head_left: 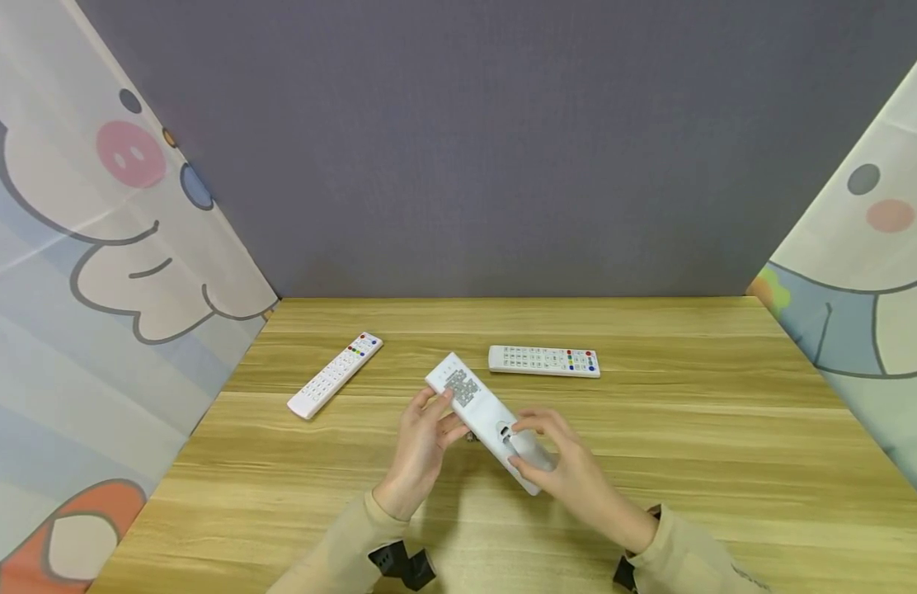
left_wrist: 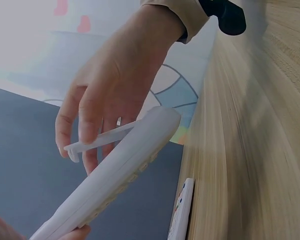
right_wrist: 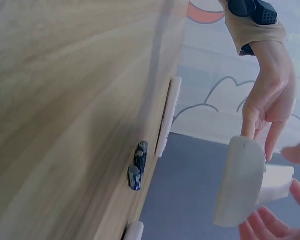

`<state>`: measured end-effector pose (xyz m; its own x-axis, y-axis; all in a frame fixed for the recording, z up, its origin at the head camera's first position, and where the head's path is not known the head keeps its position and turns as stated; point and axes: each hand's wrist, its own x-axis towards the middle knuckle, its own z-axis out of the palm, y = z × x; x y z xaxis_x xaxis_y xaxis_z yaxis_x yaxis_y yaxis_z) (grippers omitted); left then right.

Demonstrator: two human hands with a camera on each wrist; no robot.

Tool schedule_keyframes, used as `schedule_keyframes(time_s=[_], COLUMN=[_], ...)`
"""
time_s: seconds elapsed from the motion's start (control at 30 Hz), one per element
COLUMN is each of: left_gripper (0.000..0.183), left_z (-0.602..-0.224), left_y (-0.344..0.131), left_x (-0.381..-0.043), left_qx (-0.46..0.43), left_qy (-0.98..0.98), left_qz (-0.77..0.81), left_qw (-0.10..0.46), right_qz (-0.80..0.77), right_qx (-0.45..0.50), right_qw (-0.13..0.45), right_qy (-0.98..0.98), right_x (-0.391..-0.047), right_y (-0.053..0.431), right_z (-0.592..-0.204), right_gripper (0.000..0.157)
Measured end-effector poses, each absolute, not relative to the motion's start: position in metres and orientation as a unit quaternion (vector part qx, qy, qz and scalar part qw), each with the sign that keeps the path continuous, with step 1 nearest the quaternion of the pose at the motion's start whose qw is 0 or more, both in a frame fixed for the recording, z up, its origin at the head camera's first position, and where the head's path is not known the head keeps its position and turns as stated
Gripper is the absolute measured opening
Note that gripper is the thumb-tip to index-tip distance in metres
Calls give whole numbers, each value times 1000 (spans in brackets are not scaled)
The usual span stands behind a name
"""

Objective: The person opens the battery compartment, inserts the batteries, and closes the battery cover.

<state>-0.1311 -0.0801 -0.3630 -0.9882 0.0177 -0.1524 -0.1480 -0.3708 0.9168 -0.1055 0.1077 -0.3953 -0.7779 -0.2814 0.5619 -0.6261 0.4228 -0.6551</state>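
Over the table (head_left: 688, 462), my left hand (head_left: 420, 441) grips a white remote control (head_left: 488, 412) by its upper part, its label side facing up and its buttons down. At the lower end, my right hand (head_left: 570, 466) pinches the battery cover (left_wrist: 107, 138) between thumb and fingers. That cover is tilted up from the remote's back, its free end raised and the other end close to the remote's end. Several small batteries (right_wrist: 139, 167) stand or lie on the wood below; from the head, the remote hides most of them.
Two more white remote controls lie buttons up: one slanted at the left (head_left: 336, 375), another crosswise (head_left: 543, 361) behind the hands. A dark grey panel (head_left: 458, 148) rises at the table's back edge. Printed cartoon curtains hang at the left (head_left: 50, 330) and right (head_left: 874, 247).
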Motion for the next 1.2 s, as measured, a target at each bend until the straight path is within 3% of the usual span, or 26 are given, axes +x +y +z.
schedule_keyframes(time_s=[0.63,1.2], left_gripper=[38,39], left_z=[-364,-367], left_y=[-82,-85], left_x=[-130,-133], left_qx=[-68,-80], left_qy=[547,548], left_qz=[833,831], left_qw=[43,54], right_qz=[529,627], right_qx=[183,197], right_qw=[243,186], right_qy=[-792,-730], right_x=[-94,-100], right_y=[92,98], right_z=[-382,-396], right_gripper=[36,30])
